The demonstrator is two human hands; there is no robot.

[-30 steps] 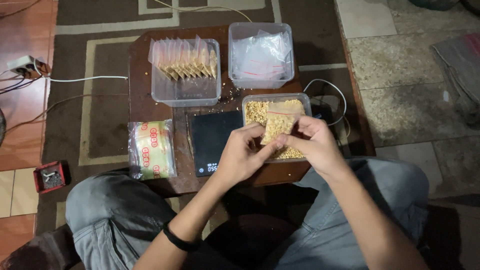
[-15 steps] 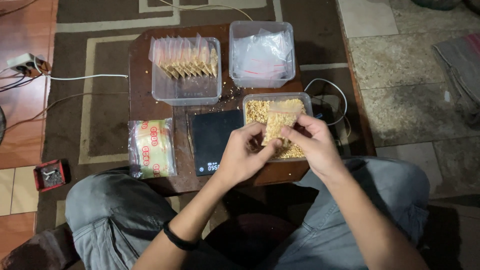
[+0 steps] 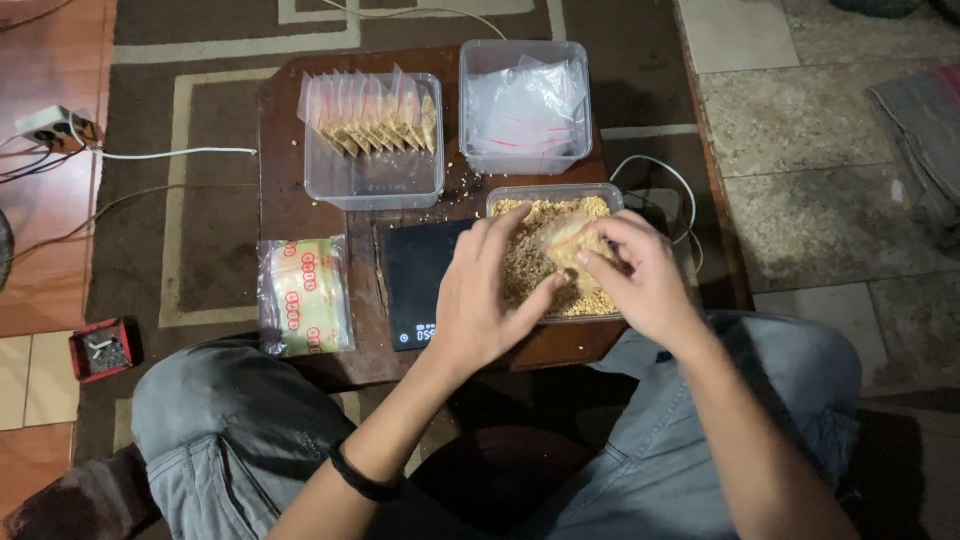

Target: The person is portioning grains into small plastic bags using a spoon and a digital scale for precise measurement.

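Note:
A clear tub (image 3: pixel 610 195) of small tan crumbs sits at the near right of a low dark wooden table (image 3: pixel 280 200). My right hand (image 3: pixel 645 285) holds a small clear plastic bag (image 3: pixel 567 238) with crumbs in it, tipped low over the tub. My left hand (image 3: pixel 485 300) hovers over the tub's left half with fingers spread, its fingertips down in the crumbs beside the bag. A black digital scale (image 3: pixel 418 285) lies just left of the tub, partly under my left hand.
A clear tub (image 3: pixel 372 180) at the back left holds a row of filled small bags. Another tub (image 3: pixel 525 105) at the back right holds empty bags. A green and yellow packet (image 3: pixel 303 297) lies at the table's left. Cables, a power strip (image 3: pixel 45 127) and a red tray (image 3: pixel 100 350) lie on the floor.
The bag has dropped from upright above the tub to low and tilted over the crumbs. My left hand let go of it and spread open into the tub.

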